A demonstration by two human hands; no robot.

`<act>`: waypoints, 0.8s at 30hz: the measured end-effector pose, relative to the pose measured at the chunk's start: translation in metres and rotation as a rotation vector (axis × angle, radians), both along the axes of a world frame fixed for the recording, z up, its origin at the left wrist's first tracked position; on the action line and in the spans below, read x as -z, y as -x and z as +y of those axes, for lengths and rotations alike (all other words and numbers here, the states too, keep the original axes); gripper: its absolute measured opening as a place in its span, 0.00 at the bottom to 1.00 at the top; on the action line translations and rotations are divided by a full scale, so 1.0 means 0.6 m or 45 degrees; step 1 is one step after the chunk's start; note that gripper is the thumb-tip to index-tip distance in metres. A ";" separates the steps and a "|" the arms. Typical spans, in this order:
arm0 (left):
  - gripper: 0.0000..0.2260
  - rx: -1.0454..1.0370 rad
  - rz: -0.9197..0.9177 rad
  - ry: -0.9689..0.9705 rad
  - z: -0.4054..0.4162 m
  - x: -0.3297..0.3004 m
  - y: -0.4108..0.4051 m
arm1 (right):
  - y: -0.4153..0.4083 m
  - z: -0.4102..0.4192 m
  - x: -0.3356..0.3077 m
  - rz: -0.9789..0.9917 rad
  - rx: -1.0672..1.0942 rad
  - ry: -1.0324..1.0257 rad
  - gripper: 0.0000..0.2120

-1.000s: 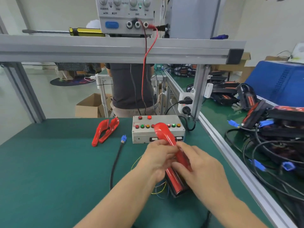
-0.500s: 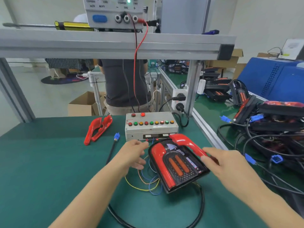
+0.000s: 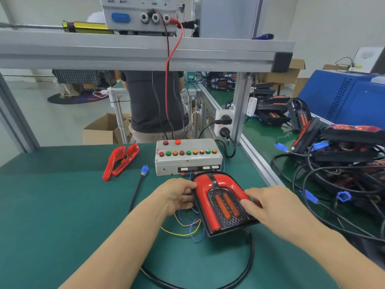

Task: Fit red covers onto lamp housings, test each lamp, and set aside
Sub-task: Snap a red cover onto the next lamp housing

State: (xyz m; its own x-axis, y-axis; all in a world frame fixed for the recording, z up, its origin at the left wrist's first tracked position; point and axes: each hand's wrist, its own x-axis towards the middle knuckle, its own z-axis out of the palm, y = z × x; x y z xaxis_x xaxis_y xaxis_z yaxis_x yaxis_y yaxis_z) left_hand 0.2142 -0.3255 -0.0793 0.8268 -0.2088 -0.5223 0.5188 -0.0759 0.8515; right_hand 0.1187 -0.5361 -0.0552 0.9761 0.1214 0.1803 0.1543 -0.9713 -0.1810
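A black lamp housing (image 3: pixel 226 221) lies face up on the green mat in front of the grey test box (image 3: pixel 187 156). Two red covers (image 3: pixel 205 197) form an arch on it around two orange strips. My left hand (image 3: pixel 177 195) touches the housing's left edge, fingers curled against it. My right hand (image 3: pixel 273 207) presses down on the right red cover with fingers fairly straight. Two spare red covers (image 3: pixel 120 160) lie at the back left of the mat.
A black cable with a blue plug (image 3: pixel 144 170) lies left of the box; thin coloured wires (image 3: pixel 185 224) trail under the housing. A pile of lamps and cables (image 3: pixel 343 155) fills the right bench. A person stands behind the bench; a power supply (image 3: pixel 141 13) sits on the overhead rail.
The housing was held on edge, then laid face up. My right hand brought the right red cover down onto it. My left hand moved in against the left edge.
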 end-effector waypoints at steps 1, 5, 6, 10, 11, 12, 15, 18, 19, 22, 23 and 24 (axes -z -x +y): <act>0.06 -0.031 0.009 0.060 0.000 0.000 -0.001 | -0.001 -0.005 0.003 0.018 -0.017 -0.077 0.17; 0.05 -0.104 0.146 0.387 -0.004 -0.004 -0.004 | 0.005 -0.020 0.015 0.120 -0.062 -0.436 0.10; 0.08 -0.105 0.166 0.414 -0.007 -0.006 -0.006 | 0.007 -0.019 0.018 0.131 -0.054 -0.501 0.10; 0.22 -0.045 0.142 0.267 -0.019 -0.015 -0.009 | 0.012 -0.015 0.015 0.077 -0.063 -0.577 0.16; 0.25 -0.019 0.129 0.232 -0.019 -0.017 -0.009 | 0.015 -0.013 0.014 0.061 -0.075 -0.563 0.18; 0.26 0.000 0.121 0.205 -0.017 -0.018 -0.009 | 0.018 -0.010 0.014 0.056 -0.081 -0.547 0.18; 0.28 0.017 0.093 0.193 -0.009 -0.019 -0.008 | 0.020 -0.005 0.025 0.069 -0.009 -0.687 0.10; 0.29 0.022 0.042 0.200 -0.001 -0.020 -0.005 | 0.019 -0.005 0.031 0.456 0.139 -1.262 0.17; 0.30 0.019 0.023 0.201 0.000 -0.021 -0.004 | 0.020 -0.003 0.029 0.631 0.148 -1.435 0.20; 0.31 0.016 -0.013 0.194 0.004 -0.026 -0.001 | 0.020 -0.005 0.026 0.771 0.056 -1.517 0.16; 0.31 0.021 -0.016 0.192 0.005 -0.028 0.000 | 0.021 -0.003 0.023 0.768 0.030 -1.496 0.13; 0.30 0.030 -0.016 0.193 0.007 -0.031 0.002 | 0.022 -0.001 0.022 0.763 0.024 -1.492 0.11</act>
